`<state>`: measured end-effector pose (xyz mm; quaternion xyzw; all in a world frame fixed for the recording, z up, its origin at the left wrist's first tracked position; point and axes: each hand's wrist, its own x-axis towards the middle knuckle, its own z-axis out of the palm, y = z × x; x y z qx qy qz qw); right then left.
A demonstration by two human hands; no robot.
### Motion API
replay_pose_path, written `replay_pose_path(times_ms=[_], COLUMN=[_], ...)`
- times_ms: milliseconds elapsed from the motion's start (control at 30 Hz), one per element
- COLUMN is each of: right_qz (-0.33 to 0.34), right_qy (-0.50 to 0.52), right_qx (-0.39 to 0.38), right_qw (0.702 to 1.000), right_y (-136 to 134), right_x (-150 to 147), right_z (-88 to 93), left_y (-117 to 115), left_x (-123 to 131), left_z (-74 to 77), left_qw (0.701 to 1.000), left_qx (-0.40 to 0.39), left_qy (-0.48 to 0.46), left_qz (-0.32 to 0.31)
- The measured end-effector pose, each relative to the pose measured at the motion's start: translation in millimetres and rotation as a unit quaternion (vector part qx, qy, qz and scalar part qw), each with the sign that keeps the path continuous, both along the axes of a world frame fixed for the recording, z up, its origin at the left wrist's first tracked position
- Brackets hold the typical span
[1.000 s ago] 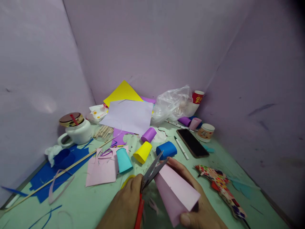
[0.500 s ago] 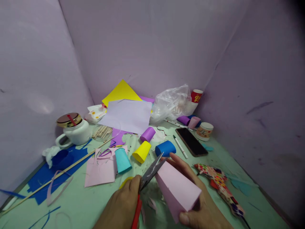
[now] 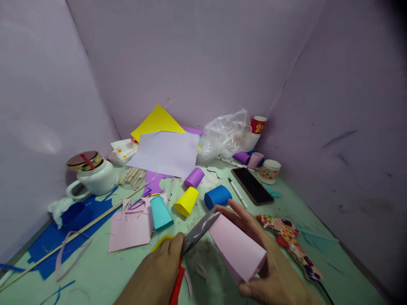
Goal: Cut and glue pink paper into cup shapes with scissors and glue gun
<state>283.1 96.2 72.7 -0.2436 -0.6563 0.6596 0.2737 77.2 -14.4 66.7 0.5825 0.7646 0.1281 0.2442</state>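
My left hand (image 3: pixel 162 264) is closed on scissors (image 3: pixel 200 231) with one red and one yellow handle. Their blades, nearly together, meet the upper left edge of a pink paper cup shape (image 3: pixel 238 243). That shape lies tilted in my right hand (image 3: pixel 270 262), thumb at its lower end and fingers behind it. Just beyond the blades are a blue paper tube (image 3: pixel 218 197), a yellow paper cup shape (image 3: pixel 186 202), a cyan one (image 3: pixel 161 213) and a purple one (image 3: pixel 194 177). Thin pink paper trimmings (image 3: pixel 200 270) lie under the scissors.
Pink paper (image 3: pixel 130 231), blue paper (image 3: pixel 38 254) and a long stick (image 3: pixel 95 221) lie left, near a white lidded mug (image 3: pixel 97 180). Paper sheets (image 3: pixel 165 152) and a plastic bag (image 3: pixel 225 133) sit at the back. A phone (image 3: pixel 252 186) and a patterned glue gun (image 3: pixel 291 241) lie right.
The scissor blades have closed at the pink paper's edge. My view has shifted slightly, so things on the table appear a little further left.
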Motion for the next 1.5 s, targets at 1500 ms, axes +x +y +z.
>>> replay_pose_path(times_ms=[1500], right_qz=[0.174], right_qy=[-0.011], right_qx=[0.030], right_qw=[0.984], right_y=[-13], right_x=[-4], right_z=[-12.7], left_y=[5], left_x=[33], left_z=[14.6], left_qw=[0.739], left_qx=[0.146], left_qy=[-0.596], left_qz=[0.278])
